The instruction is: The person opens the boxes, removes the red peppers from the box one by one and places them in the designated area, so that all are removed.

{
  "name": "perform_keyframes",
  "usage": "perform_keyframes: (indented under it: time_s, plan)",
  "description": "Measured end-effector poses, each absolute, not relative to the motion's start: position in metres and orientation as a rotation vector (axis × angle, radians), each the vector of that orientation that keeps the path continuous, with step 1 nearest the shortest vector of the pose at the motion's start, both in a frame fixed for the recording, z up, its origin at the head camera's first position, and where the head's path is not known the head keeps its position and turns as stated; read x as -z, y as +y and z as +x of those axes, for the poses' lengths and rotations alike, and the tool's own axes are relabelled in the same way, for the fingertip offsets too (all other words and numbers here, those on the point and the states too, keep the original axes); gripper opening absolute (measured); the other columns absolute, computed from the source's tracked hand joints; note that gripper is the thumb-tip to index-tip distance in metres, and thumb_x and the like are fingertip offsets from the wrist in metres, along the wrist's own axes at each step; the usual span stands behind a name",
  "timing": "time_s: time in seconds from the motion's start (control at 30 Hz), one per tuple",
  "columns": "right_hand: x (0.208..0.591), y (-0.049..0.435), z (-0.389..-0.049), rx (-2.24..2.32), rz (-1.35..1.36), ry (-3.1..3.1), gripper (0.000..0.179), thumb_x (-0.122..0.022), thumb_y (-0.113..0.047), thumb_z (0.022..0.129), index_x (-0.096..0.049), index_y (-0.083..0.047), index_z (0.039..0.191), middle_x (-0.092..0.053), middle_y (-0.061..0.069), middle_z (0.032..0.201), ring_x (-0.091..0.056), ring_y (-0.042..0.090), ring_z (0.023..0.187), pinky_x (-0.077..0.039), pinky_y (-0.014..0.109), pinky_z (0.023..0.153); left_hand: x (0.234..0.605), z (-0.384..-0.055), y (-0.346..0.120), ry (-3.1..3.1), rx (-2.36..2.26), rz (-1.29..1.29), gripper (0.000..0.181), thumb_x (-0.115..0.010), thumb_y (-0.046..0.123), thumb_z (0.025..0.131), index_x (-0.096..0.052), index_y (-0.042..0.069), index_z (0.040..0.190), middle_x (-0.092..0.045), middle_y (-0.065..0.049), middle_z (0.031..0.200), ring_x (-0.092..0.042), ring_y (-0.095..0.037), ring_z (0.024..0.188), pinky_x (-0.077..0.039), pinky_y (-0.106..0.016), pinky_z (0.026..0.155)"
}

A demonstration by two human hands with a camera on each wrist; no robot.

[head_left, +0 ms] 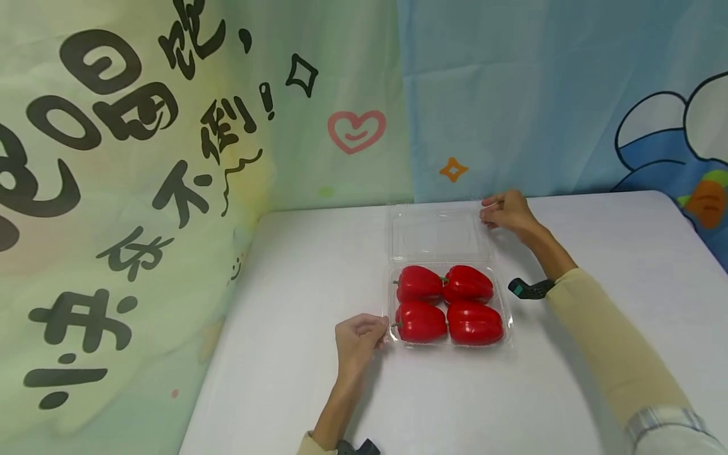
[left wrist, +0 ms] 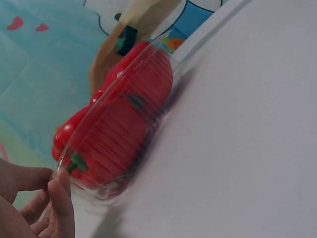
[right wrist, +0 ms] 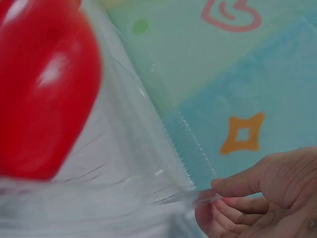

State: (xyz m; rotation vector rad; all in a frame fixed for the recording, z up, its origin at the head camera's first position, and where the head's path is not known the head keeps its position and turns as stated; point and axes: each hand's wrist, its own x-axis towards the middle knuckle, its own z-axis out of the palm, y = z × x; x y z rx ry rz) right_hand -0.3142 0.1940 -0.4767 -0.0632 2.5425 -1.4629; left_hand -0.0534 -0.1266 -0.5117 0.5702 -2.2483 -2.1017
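A clear plastic clamshell box [head_left: 508, 328] lies on the table with its lid [head_left: 435, 234] raised at the back. Several red bell peppers [head_left: 421, 322] with green stems fill the base in two rows. At the near left corner, my left hand [head_left: 359, 338] pinches the rim of the base between thumb and fingers, as the left wrist view also shows. My right hand [head_left: 508, 212] pinches the far right corner of the lid; in the right wrist view the thumb [right wrist: 237, 183] presses the thin plastic edge against the fingers.
The white table [head_left: 296, 278] reaches back to a printed cloth [head_left: 483, 82] with black lettering, a pink heart and cartoon drawings. Dark camera straps [head_left: 530, 289] sit on the wrists, below light yellow sleeves [head_left: 614, 347].
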Motion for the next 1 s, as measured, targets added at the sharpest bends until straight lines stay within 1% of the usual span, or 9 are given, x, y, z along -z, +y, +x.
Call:
perform_keyframes:
  time_s: [0.13, 0.27, 0.4, 0.47, 0.53, 0.7, 0.77, 0.87, 1.0]
  plan:
    - [0.491, 0.200, -0.311, 1.354, -0.027, 2.504, 0.056, -0.065, -0.014, 0.107, -0.050, 0.017, 0.151, -0.061, 0.038, 0.148, -0.073, 0.016, 0.103, -0.059, 0.016, 0.083, 0.513, -0.056, -0.125, -2.253, 2.114, 0.559, 0.014, -0.080, 0.011, 0.097, -0.080, -0.002, 0.095, -0.081, -0.022, 0.087, -0.068, -0.014, 0.066, -0.057, -0.020, 0.063]
    - [0.487, 0.202, -0.298, 1.339, -0.052, 2.557, 0.063, -0.062, -0.023, 0.110, -0.043, 0.016, 0.156, -0.059, 0.039, 0.149, -0.069, 0.043, 0.124, -0.062, 0.029, 0.093, 0.514, -0.061, -0.124, -2.274, 2.092, 0.554, 0.014, -0.080, 0.013, 0.097, -0.080, -0.001, 0.095, -0.081, -0.021, 0.085, -0.068, -0.013, 0.064, -0.056, -0.021, 0.063]
    - [0.476, 0.205, -0.271, 1.416, -0.177, 2.767, 0.060, -0.061, -0.024, 0.111, -0.048, 0.014, 0.155, -0.063, 0.038, 0.145, -0.067, 0.053, 0.127, -0.055, 0.013, 0.085, 0.513, -0.067, -0.123, -2.292, 2.044, 0.528, 0.015, -0.079, 0.014, 0.098, -0.081, 0.000, 0.094, -0.080, -0.022, 0.083, -0.068, -0.015, 0.064, -0.056, -0.022, 0.062]
    - [0.472, 0.205, -0.253, 1.469, -0.246, 2.880, 0.054, -0.062, -0.023, 0.111, -0.054, 0.010, 0.153, -0.065, 0.035, 0.144, -0.066, 0.052, 0.126, -0.047, 0.006, 0.083, 0.513, -0.069, -0.123, -2.287, 2.039, 0.519, 0.014, -0.078, 0.013, 0.098, -0.081, 0.000, 0.094, -0.080, -0.022, 0.083, -0.069, -0.016, 0.064, -0.056, -0.022, 0.062]
    - [0.469, 0.202, -0.235, 1.537, -0.305, 2.955, 0.050, -0.064, -0.023, 0.110, -0.059, 0.005, 0.151, -0.068, 0.032, 0.142, -0.067, 0.046, 0.124, -0.045, 0.003, 0.088, 0.513, -0.072, -0.123, -2.276, 2.036, 0.508, 0.014, -0.078, 0.012, 0.098, -0.081, -0.001, 0.093, -0.080, -0.023, 0.083, -0.069, -0.016, 0.064, -0.056, -0.022, 0.062]
    - [0.473, 0.193, -0.188, 1.682, -0.473, 3.011, 0.040, -0.072, -0.013, 0.105, -0.069, -0.006, 0.144, -0.076, 0.021, 0.134, -0.067, 0.012, 0.113, -0.044, 0.006, 0.102, 0.516, -0.076, -0.124, -2.316, 1.989, 0.478, 0.017, -0.078, 0.016, 0.099, -0.080, 0.000, 0.092, -0.079, -0.022, 0.081, -0.071, -0.017, 0.065, -0.056, -0.021, 0.062]
    - [0.480, 0.191, -0.168, 1.692, -0.560, 3.008, 0.042, -0.078, -0.005, 0.098, -0.072, -0.008, 0.140, -0.077, 0.017, 0.130, -0.063, 0.001, 0.110, -0.044, 0.007, 0.102, 0.518, -0.075, -0.125, -2.365, 1.938, 0.464, 0.022, -0.076, 0.019, 0.101, -0.080, 0.000, 0.091, -0.079, -0.019, 0.079, -0.071, -0.017, 0.066, -0.058, -0.022, 0.062]
    - [0.491, 0.191, -0.142, 1.647, -0.699, 2.999, 0.053, -0.088, 0.002, 0.085, -0.074, -0.007, 0.136, -0.078, 0.015, 0.127, -0.061, -0.002, 0.110, -0.044, 0.006, 0.101, 0.519, -0.074, -0.128, -2.433, 1.831, 0.430, 0.030, -0.071, 0.026, 0.106, -0.080, 0.001, 0.091, -0.080, -0.014, 0.079, -0.073, -0.016, 0.067, -0.060, -0.024, 0.062]
    - [0.500, 0.192, -0.124, 1.575, -0.820, 2.993, 0.066, -0.097, 0.002, 0.072, -0.075, -0.007, 0.133, -0.078, 0.012, 0.127, -0.060, -0.007, 0.118, -0.042, 0.001, 0.104, 0.516, -0.088, -0.132, -2.448, 1.731, 0.369, 0.036, -0.064, 0.033, 0.110, -0.081, 0.004, 0.095, -0.081, -0.010, 0.085, -0.075, -0.017, 0.072, -0.061, -0.025, 0.065]
